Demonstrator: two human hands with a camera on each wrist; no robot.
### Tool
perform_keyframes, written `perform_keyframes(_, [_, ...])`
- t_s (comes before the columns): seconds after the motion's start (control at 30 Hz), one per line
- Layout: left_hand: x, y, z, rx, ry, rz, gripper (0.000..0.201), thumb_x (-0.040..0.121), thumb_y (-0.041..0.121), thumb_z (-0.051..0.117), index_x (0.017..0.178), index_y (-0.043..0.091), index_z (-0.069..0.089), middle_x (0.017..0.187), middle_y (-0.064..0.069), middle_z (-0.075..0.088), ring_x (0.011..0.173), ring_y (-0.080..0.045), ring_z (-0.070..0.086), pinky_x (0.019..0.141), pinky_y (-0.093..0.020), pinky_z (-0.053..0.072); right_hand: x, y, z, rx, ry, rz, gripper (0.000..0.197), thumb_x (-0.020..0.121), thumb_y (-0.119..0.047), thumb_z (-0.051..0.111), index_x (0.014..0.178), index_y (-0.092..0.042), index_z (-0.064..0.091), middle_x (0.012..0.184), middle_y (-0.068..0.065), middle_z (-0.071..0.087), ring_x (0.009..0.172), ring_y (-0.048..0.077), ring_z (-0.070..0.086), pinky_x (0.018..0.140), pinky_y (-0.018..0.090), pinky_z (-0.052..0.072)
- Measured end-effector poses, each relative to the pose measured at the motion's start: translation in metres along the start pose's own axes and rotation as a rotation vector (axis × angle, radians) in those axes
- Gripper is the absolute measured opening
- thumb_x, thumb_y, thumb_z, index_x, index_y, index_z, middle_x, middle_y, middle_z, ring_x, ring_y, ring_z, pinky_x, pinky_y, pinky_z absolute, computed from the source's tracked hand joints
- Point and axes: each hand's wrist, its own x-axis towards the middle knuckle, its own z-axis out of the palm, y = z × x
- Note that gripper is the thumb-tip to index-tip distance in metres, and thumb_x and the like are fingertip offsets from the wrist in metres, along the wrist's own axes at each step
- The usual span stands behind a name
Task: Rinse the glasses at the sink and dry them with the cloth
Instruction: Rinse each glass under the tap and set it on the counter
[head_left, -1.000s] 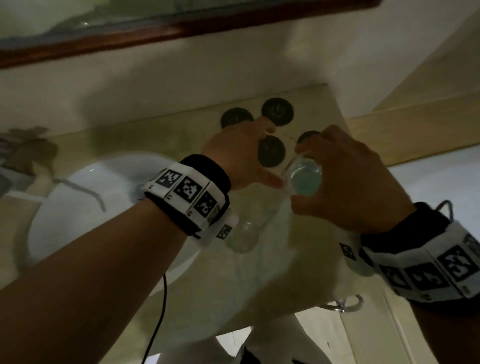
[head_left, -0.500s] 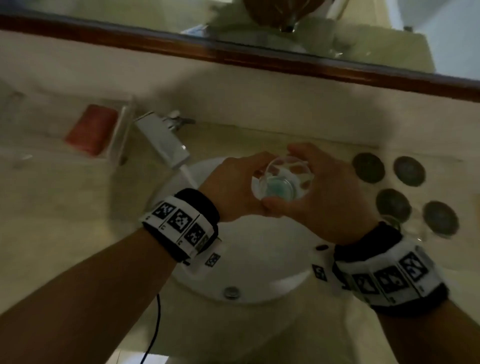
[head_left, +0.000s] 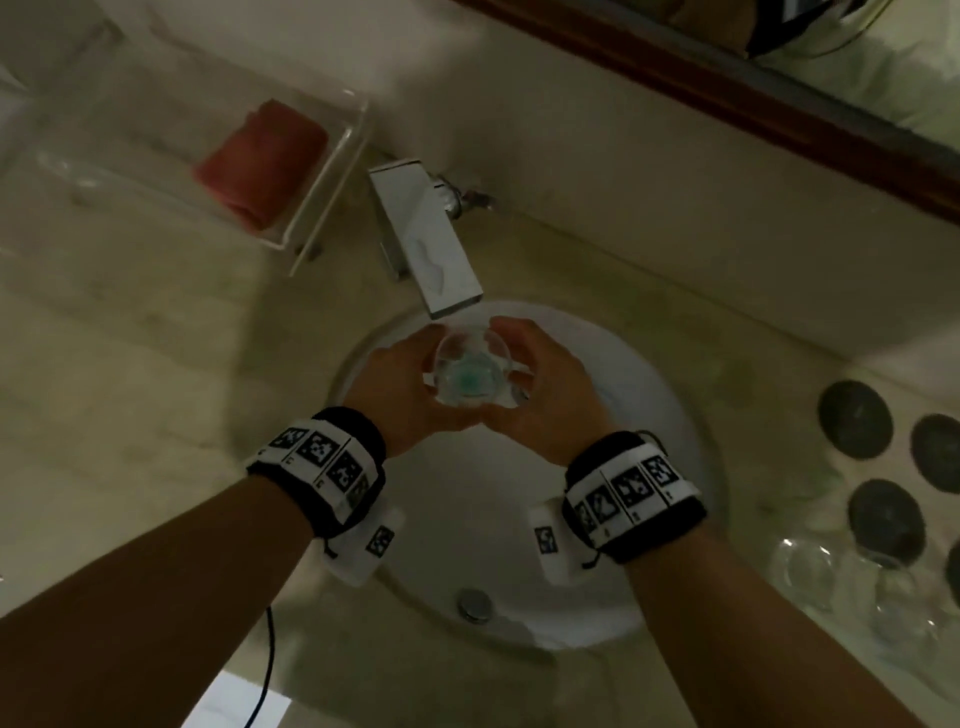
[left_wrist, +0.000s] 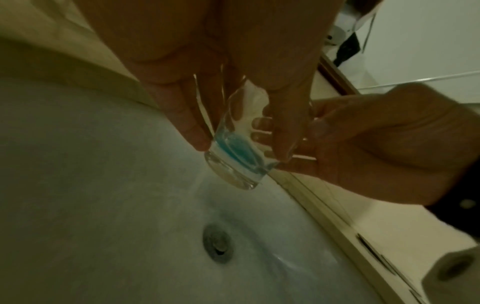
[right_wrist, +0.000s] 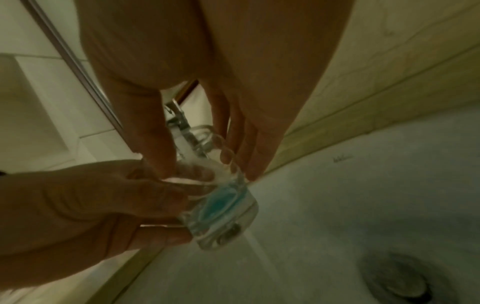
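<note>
Both hands are wrapped round one clear glass (head_left: 470, 371): left hand (head_left: 397, 392) is curled on its left wall, right hand (head_left: 548, 387) on its right. It is held upright over the white sink (head_left: 670, 415), just under the faucet (head_left: 436, 260) spout, blue liquid seen at its bottom. More glasses (head_left: 852, 582) are stood on the counter at right.

Dim, greenish light fills the room. A pale marbled tabletop (head_left: 130, 395) meets a plain cream wall (head_left: 519, 130) at twelve o'clock, and a dark wooden mirror frame (head_left: 779, 109) crosses toward two o'clock.
</note>
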Motion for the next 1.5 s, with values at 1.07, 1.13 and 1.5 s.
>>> perform_keyframes(1.07, [0.011,-0.012,0.002,-0.527,-0.032,-0.163,0.069,0.083,0.016,0.078,0.144,0.016,0.046,0.135,-0.001,0.061,0.118,-0.016,0.064,0.095,-0.034,0.056,0.042,0.039,0.006,0.25,-0.099,0.023,0.061,0.076,-0.012,0.087,0.128,-0.02,0.057,0.116,-0.009,0.066,0.106,0.001,0.064,0.089,0.021,0.057])
perform_keyframes(1.13, [0.011,-0.014,0.002,-0.502,-0.043,-0.193,0.049,0.088,0.025,0.074,0.134,0.023,0.055,0.123,0.003,0.067,0.109,-0.017,0.067,0.089,-0.035,0.055,0.042,0.043,0.009,0.225,-0.091,0.076,0.053,0.081,-0.029,0.084,0.126,-0.012,0.063,0.111,-0.005,0.071,0.101,0.005,0.069,0.088,0.028,0.059])
perform_keyframes(1.5, [0.009,-0.011,0.008,-0.349,-0.089,-0.472,0.061,0.093,0.06,0.051,0.093,0.003,0.074,0.084,-0.017,0.075,0.077,-0.034,0.073,0.078,-0.042,0.062,0.041,0.042,0.029,0.158,-0.141,0.39,0.089,0.076,-0.08,0.06,0.069,0.009,0.066,0.073,0.021,0.073,0.075,0.033,0.073,0.084,0.05,0.061])
